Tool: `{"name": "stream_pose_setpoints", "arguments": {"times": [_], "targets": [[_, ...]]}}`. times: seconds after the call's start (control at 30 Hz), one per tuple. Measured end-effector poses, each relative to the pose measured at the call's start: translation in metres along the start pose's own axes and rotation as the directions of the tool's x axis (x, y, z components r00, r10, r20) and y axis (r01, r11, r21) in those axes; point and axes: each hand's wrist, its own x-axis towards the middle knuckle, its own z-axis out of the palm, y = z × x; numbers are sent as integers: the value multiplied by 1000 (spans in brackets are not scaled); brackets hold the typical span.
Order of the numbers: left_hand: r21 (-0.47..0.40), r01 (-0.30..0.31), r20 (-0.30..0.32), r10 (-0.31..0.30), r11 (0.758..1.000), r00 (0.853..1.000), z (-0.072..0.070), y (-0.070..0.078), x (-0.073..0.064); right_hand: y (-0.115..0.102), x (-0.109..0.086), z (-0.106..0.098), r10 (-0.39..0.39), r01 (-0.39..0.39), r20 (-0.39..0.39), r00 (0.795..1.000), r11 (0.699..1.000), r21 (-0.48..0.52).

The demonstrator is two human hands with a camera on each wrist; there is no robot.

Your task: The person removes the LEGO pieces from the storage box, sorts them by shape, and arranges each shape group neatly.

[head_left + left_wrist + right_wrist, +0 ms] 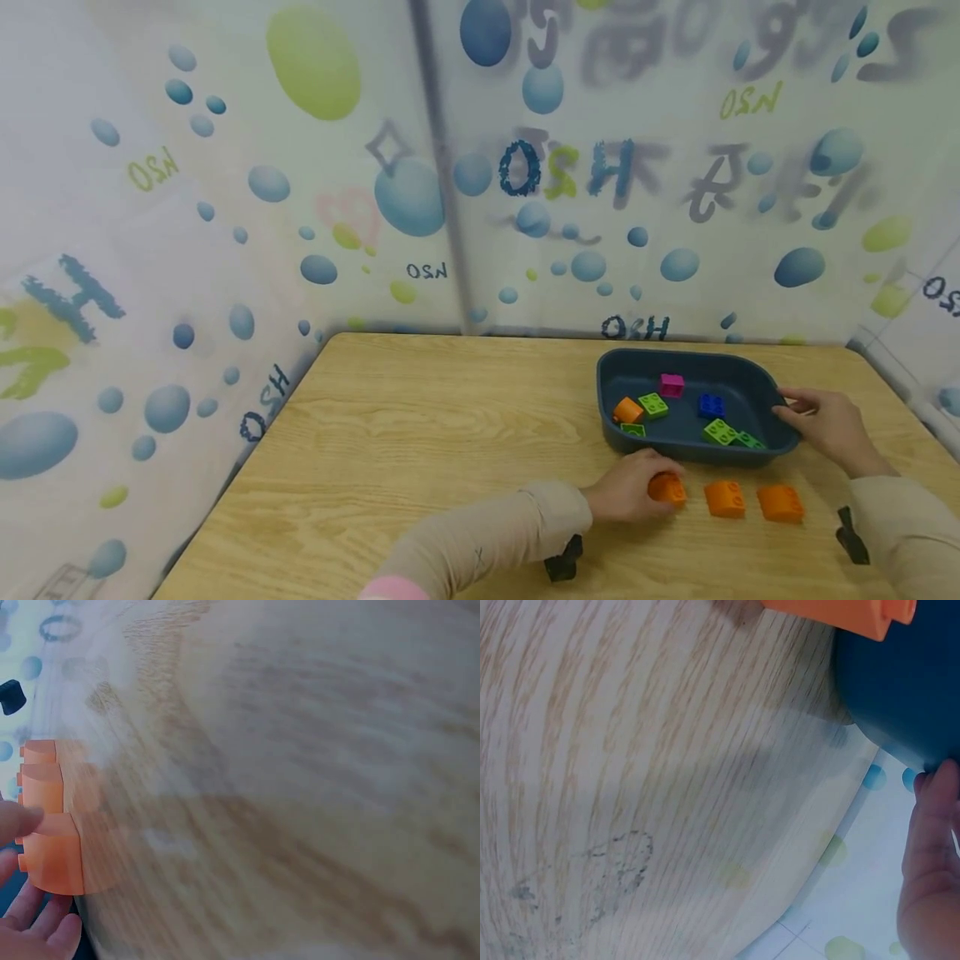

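Three orange toy building blocks stand in a row in front of a dark blue tray. My left hand [626, 492] grips the leftmost orange block [671, 490], thumb on the side near me; in the left wrist view this block [54, 862] is the closest. The middle block [724, 499] and the right block [781, 503] sit apart from it. At the right end of the tray [697, 452], my right hand [834, 425] holds the rim. The right wrist view shows those fingers [934, 825] against the tray's wall [900, 690].
Inside the tray lie a pink block [671, 385], a blue block [711, 406], an orange block [628, 410] and several green ones. The wooden table [420, 417] meets a patterned wall sheet [525, 275] behind. Black wrist mounts [564, 560] hang below both sleeves.
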Motion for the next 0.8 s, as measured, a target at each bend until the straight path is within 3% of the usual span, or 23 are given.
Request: {"name": "stream_pose_setpoints", "arguments": {"times": [0.33,0.5,0.8], "targets": [[4,-16,-56,16,1000,998,5,-4,1,0,-1,1,10,-10,-1,1000,1000,0],[3,4,-53,-4,1000,999,7,-5,2,1,-2,1,12,-12,-1,1000,1000,-1],[-113,48,-50,-54,992,997,5,-6,2,-1,-3,1,1,-1,-9,1000,1000,-3]]}}
